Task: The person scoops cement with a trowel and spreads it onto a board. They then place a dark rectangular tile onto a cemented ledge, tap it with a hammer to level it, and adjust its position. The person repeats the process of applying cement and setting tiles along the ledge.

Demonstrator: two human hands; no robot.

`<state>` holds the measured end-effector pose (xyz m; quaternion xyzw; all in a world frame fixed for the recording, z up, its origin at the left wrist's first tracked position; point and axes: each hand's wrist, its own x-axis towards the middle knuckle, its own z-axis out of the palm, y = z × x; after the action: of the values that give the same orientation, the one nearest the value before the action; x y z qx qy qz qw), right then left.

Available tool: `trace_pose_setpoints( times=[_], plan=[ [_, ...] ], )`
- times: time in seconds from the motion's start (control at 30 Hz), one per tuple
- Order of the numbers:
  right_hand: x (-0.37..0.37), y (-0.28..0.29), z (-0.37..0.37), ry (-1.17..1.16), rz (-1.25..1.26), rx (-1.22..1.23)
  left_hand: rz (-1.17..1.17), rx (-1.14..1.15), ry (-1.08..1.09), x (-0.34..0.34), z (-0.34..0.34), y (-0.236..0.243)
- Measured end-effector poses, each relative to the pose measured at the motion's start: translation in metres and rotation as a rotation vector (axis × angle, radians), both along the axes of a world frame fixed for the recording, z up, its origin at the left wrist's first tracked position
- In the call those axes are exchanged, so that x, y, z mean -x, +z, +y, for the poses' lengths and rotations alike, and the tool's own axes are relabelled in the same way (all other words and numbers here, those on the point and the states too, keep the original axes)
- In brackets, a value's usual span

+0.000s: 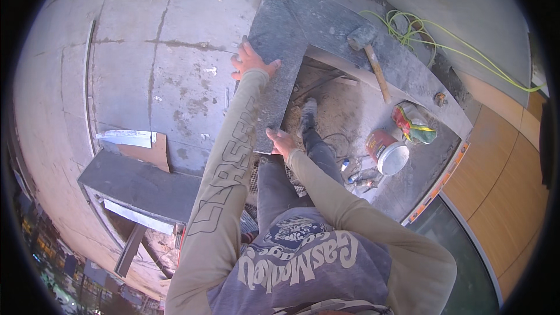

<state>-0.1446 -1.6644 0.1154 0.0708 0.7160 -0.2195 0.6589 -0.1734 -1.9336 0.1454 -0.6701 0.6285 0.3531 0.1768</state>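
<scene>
A dark grey stone slab (279,32) lies along the left side of a frame-like top of the same stone. My left hand (253,62) rests spread on its outer left edge, thumb across the top face. At the slab's near end, my right hand (282,142) is closed round the inner edge; its fingertips are partly hidden. A mallet (363,38) with a wide grey head and a wooden handle lies on the far stone piece (332,20), its handle reaching over the opening.
Right of my legs stand a lidded bucket (388,151) and a red, yellow and green bag (415,122). An orange level (438,184) runs along the right edge. A yellow-green cable (431,26) coils at the back. A second dark slab (143,184) sits at left, with cardboard (149,154) beside it.
</scene>
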Motion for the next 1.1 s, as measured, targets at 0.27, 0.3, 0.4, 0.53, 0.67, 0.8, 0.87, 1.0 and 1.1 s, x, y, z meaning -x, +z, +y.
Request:
trace_pose_setpoints(
  times=[0.27, 0.3, 0.4, 0.53, 0.67, 0.8, 0.87, 1.0, 1.1],
  plan=[
    [0.010, -0.010, -0.002, 0.085, -0.087, 0.028, 0.014, -0.037, 0.003, 0.001, -0.005, -0.001],
    [0.011, -0.012, -0.001, 0.091, -0.087, 0.030, 0.006, -0.037, 0.003, 0.001, -0.006, -0.001],
    [0.014, -0.016, -0.006, 0.089, -0.079, 0.036, -0.028, -0.050, 0.005, 0.002, -0.008, -0.007],
    [0.022, -0.027, 0.001, 0.057, -0.108, 0.002, -0.021, -0.063, -0.008, 0.011, -0.009, -0.002],
    [0.018, -0.031, 0.006, -0.006, -0.071, -0.008, -0.008, -0.076, -0.015, 0.013, -0.009, 0.009],
    [0.015, -0.025, 0.000, 0.076, -0.112, -0.020, 0.042, -0.031, 0.012, -0.003, -0.013, -0.006],
    [0.005, -0.014, -0.005, 0.041, -0.123, 0.023, 0.039, -0.052, 0.030, -0.023, -0.009, -0.004],
    [0.011, -0.048, 0.024, -0.162, -0.181, 0.051, 0.274, 0.210, 0.088, -0.040, 0.019, 0.006],
    [0.011, -0.040, 0.019, -0.025, -0.181, 0.069, 0.520, 0.667, 0.452, -0.094, 0.094, -0.001]
  ],
)
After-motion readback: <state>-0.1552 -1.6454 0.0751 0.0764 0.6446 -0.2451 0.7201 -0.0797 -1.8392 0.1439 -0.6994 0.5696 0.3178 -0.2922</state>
